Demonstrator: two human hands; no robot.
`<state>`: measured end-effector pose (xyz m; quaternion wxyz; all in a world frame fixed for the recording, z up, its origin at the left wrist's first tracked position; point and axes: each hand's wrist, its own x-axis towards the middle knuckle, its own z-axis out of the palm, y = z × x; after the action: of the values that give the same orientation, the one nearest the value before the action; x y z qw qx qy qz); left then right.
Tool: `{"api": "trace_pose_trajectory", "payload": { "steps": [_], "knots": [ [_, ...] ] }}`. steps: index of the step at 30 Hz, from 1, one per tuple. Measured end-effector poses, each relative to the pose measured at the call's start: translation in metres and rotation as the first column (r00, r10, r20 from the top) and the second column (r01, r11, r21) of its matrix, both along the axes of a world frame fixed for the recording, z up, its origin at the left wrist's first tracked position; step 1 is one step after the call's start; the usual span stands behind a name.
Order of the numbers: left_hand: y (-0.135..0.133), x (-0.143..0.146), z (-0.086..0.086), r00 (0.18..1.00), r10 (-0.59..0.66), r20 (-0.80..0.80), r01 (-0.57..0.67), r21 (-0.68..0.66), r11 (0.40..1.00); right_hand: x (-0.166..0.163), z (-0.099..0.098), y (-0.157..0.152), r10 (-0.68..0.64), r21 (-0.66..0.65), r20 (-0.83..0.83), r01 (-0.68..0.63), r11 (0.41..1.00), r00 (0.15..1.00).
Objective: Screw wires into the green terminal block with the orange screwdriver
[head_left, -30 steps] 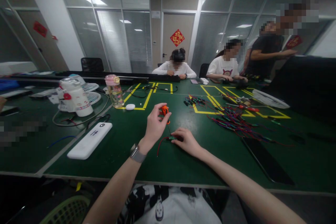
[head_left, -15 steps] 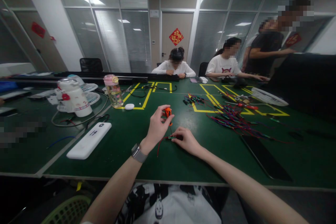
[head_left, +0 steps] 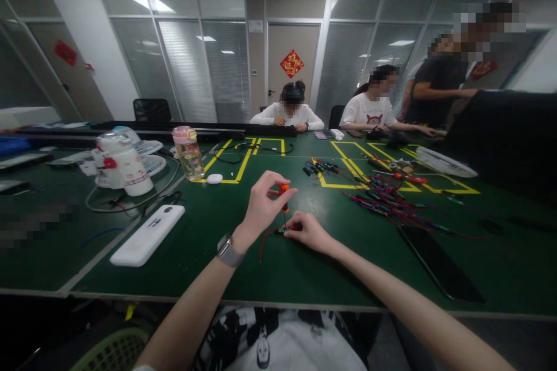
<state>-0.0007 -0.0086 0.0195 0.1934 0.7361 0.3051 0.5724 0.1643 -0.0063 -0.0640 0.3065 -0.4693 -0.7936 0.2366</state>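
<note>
My left hand (head_left: 264, 204), with a watch on its wrist, is closed around the orange-and-black handle of a small screwdriver (head_left: 284, 207). The screwdriver stands nearly upright, its thin shaft pointing down at a small green connector (head_left: 282, 231) on the table. Whether the tip sits in a screw is too small to tell. My right hand (head_left: 311, 233) rests low on the table and pinches the right end of that connector between thumb and fingers. From the connector's left end a red wire (head_left: 261, 246) curves toward me.
Right of my hands lie a heap of wired green connectors (head_left: 383, 197) and a dark phone-like slab (head_left: 439, 264). A white power bank (head_left: 148, 236), a pink-lidded bottle (head_left: 188, 153) and a white earbud case (head_left: 214, 179) are at left. Several people sit or stand across the green table (head_left: 209, 278).
My left hand's fingers have shifted slightly right on the screwdriver, which now stands a little straighter. My right hand stays on the connector.
</note>
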Motion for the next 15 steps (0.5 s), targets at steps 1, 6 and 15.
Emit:
{"api": "trace_pose_trajectory", "payload": {
  "steps": [1, 6, 15],
  "knots": [
    [0.002, -0.001, 0.004, 1.0, 0.013, -0.017, -0.013, 0.017, 1.0, 0.0, 0.0, 0.002, 0.008, -0.006, 0.005, -0.008, 1.0, 1.0],
    [0.015, -0.01, 0.022, 0.973, -0.174, -0.154, 0.158, -0.111, 0.981, 0.001, 0.001, 0.003, 0.045, -0.001, 0.004, -0.045, 0.999, 0.999],
    [0.027, -0.015, 0.003, 0.927, -0.345, 0.147, 0.372, -0.251, 0.894, -0.001, -0.002, -0.004, 0.007, 0.048, -0.032, -0.005, 0.999, 0.999]
  ]
}}
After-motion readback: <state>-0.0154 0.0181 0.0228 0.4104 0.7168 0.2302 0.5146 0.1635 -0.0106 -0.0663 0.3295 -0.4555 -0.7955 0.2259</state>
